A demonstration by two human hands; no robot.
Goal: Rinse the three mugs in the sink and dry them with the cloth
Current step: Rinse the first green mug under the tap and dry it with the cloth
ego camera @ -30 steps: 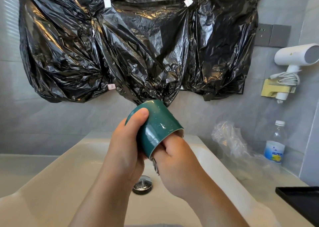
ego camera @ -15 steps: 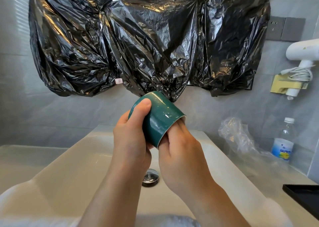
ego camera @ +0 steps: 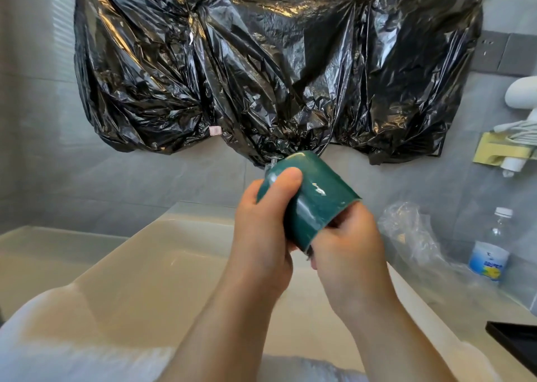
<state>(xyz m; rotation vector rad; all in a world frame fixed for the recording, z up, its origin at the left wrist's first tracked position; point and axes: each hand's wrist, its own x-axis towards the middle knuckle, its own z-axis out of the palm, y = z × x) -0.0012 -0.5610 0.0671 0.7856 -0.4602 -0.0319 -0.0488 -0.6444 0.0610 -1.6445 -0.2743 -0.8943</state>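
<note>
The left hand point(ego camera: 261, 236) is wrapped round a glossy dark-green ceramic mug point(ego camera: 316, 198), thumb laid across its side near the base and the other fingers curled behind it. The mug is tilted, base up toward the wall and mouth turned down to the right. The right hand point(ego camera: 348, 245) meets that mouth with its fingers tucked inside the rim. They are hidden there, so I cannot tell how tightly they close or what they hold. Only a dark scrap shows at the lower rim, between the two hands.

The mug hangs in the air above a pale rectangular ceramic sink point(ego camera: 174, 280), touching nothing but the hands. Crinkled black plastic sheeting point(ego camera: 261, 76) taped to the wall hangs down to just behind the mug's base.

To the right, on the grey countertop point(ego camera: 465, 297), lie a crumpled clear plastic bag point(ego camera: 406, 230) and, farther right, a clear water bottle with a blue label point(ego camera: 491, 250). The corner of a flat black tray point(ego camera: 517, 335) juts in at the right edge. A white wall-mounted hair dryer point(ego camera: 520, 93) sits above them. The basin under the forearms and to the left lies open.
</note>
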